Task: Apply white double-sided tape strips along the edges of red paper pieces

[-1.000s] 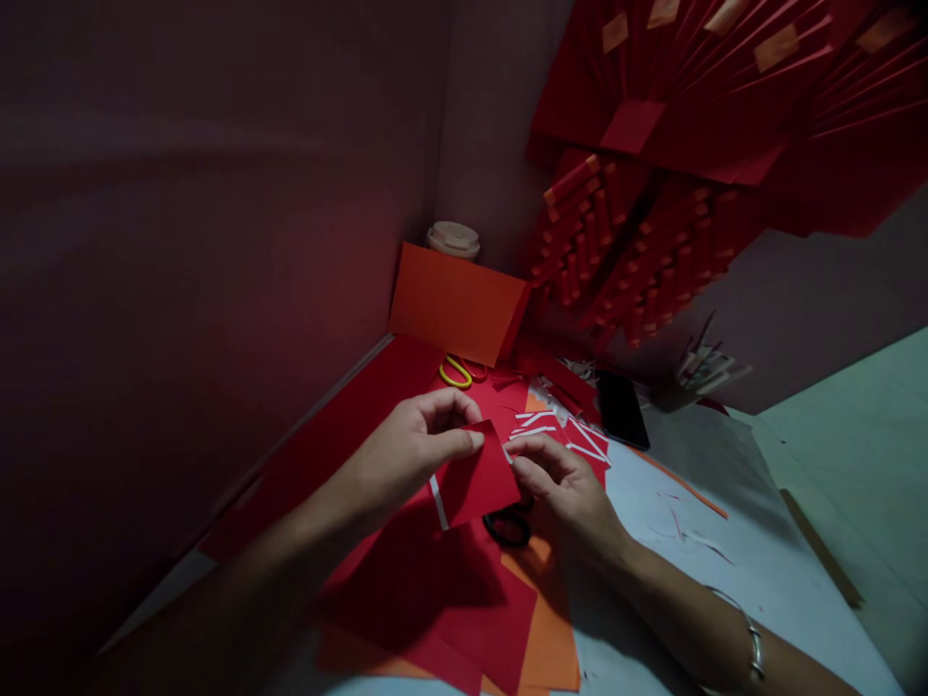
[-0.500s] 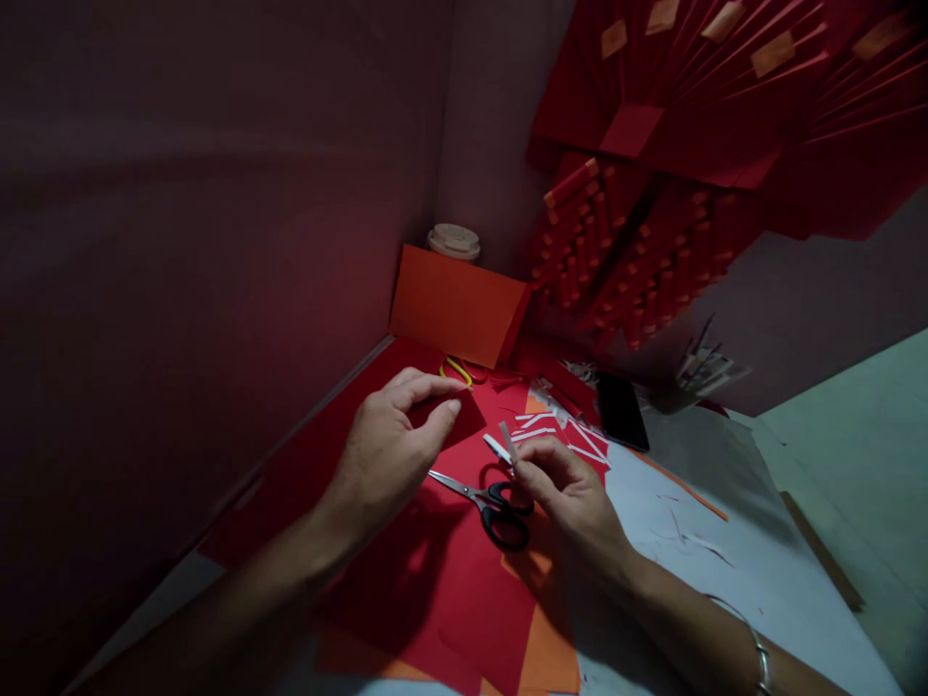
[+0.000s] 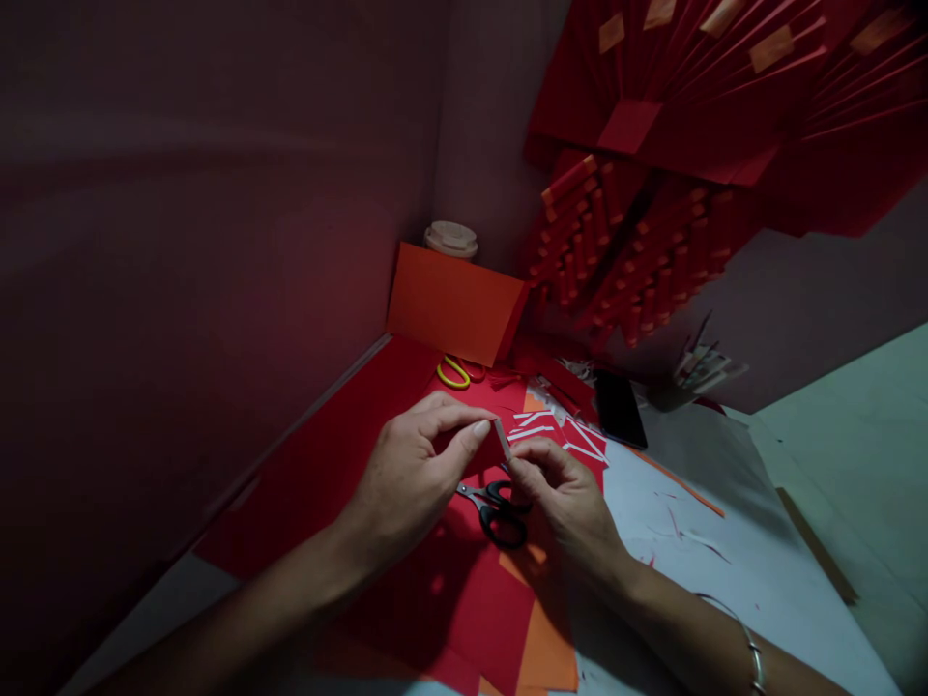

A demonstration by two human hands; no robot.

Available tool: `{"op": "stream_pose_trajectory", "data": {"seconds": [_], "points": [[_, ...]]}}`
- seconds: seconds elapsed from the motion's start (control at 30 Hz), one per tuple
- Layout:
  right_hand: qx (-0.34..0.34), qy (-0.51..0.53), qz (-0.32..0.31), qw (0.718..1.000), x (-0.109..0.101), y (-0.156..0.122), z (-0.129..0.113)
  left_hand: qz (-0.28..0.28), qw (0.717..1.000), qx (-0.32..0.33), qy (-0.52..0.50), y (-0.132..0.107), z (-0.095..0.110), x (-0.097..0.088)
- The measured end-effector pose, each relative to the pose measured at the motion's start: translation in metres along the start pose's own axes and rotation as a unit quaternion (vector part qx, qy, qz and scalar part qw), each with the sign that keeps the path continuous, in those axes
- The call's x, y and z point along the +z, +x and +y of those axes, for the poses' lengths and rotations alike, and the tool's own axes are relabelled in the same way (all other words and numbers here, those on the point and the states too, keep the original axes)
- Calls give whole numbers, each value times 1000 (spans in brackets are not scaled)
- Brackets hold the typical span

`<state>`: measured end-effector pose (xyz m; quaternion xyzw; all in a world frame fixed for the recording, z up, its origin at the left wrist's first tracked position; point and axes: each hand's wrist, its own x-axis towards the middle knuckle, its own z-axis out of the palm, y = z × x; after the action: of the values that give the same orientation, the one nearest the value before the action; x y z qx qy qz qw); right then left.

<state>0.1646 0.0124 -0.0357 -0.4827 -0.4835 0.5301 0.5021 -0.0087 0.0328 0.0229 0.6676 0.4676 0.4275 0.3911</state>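
Note:
Just above the black-handled scissors [image 3: 500, 517], my left hand [image 3: 417, 464] is closed, thumb and forefinger pinched together on a small dark red piece of paper mostly hidden by the fingers. My right hand [image 3: 562, 488] pinches the lower end of a narrow pale strip [image 3: 503, 440]. The strip's upper end meets the left fingertips; whether the left fingers grip it too, I cannot tell. Those scissors lie on a large red paper sheet [image 3: 319, 454]. Short white strips [image 3: 533, 431] lie on red paper just beyond the right hand.
A folded orange card [image 3: 456, 304] stands before a lidded cup [image 3: 450, 239]. Yellow-handled scissors [image 3: 453, 372], a black phone [image 3: 620, 410] and a pen holder [image 3: 685, 387] lie along the back. Red paper decorations [image 3: 638, 251] hang on the wall. Orange sheets [image 3: 547, 648] lie in front.
My left hand has moved right and slightly down, bringing its fingertips to the pale strip in my right hand. The right hand has stayed almost in place.

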Motion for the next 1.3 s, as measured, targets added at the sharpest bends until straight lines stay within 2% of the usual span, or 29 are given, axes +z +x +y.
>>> {"op": "stream_pose_trajectory", "data": {"seconds": [0.33, 0.73, 0.93, 1.13, 1.3], "points": [[-11, -7, 10, 1000, 1, -1, -1, -9, 999, -13, -32, -1, 1, 2], [20, -1, 2, 1000, 2, -4, -1, -20, 998, 4, -52, -4, -1, 4], [0, -11, -14, 1000, 0, -6, 5, 10, 999, 32, -35, -4, -1, 4], [54, 57, -41, 996, 3, -12, 3, 54, 997, 57, -25, -5, 0, 4], [52, 64, -34, 996, 4, -16, 4, 62, 996, 56, -29, -6, 1, 4]]}}
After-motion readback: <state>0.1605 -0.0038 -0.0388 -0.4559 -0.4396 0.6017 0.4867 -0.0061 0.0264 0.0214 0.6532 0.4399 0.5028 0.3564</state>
